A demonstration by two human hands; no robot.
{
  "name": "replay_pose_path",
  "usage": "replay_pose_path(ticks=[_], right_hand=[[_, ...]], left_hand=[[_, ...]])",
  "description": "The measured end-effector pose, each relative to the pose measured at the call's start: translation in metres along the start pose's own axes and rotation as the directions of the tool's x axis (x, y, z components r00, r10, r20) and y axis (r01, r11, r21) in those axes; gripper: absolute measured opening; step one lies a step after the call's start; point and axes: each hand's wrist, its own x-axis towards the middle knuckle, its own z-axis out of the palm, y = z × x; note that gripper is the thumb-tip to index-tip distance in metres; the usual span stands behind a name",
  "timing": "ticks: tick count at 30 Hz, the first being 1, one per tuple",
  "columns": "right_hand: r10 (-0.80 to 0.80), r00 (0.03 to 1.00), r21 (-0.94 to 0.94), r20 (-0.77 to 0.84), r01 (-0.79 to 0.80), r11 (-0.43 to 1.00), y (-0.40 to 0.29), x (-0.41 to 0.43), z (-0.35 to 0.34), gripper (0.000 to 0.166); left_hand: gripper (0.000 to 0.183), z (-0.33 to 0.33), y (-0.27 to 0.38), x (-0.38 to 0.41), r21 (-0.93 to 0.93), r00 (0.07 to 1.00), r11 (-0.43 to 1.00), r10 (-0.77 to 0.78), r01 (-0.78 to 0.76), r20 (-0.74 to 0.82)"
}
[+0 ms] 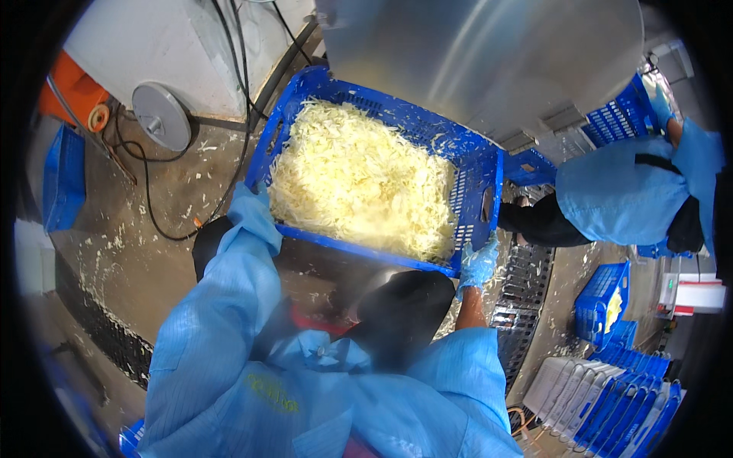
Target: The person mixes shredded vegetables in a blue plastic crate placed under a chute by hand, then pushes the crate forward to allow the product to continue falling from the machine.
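Observation:
A blue plastic crate (366, 250) with slotted walls is in front of me, slightly tilted in the view. Pale shredded cabbage (366, 183) fills much of it, heaped towards the left, and stray shreds cling to the far wall. My left hand (250, 203), in a blue glove, grips the crate's near left corner, with the fingers partly hidden. At the near right corner, my gloved right hand (480, 260) holds the rim, with bits of cabbage on the glove. My knees are just below the near edge.
A large stainless-steel panel (481, 63) stands over the crate's far side. Black cables (245, 114) run down at left beside a grey metal disc (161, 116). A co-worker (621, 192) bends at right, near a floor drain grate (521, 286). Stacked crates (613, 406) occupy the lower right.

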Motion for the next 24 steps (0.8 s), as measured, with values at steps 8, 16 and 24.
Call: replay_pose_path(ticks=[8,16,24], right_hand=[[0.106,0.993,0.115,-0.046,-0.100,0.988,0.021,0.003,0.007,0.067],[0.139,0.990,0.032,0.001,-0.139,0.990,0.019,0.004,0.010,0.040],[0.121,0.993,-0.002,-0.001,-0.121,0.993,0.015,0.005,0.007,0.047]], left_hand=[[0.045,0.003,-0.007,-0.004,0.296,0.950,0.915,0.305,-0.274,-0.062],[0.046,0.001,0.006,-0.006,0.087,0.991,0.996,0.005,0.007,-0.135],[0.046,-0.002,0.006,-0.007,-0.002,0.996,1.000,0.021,-0.022,-0.091]])
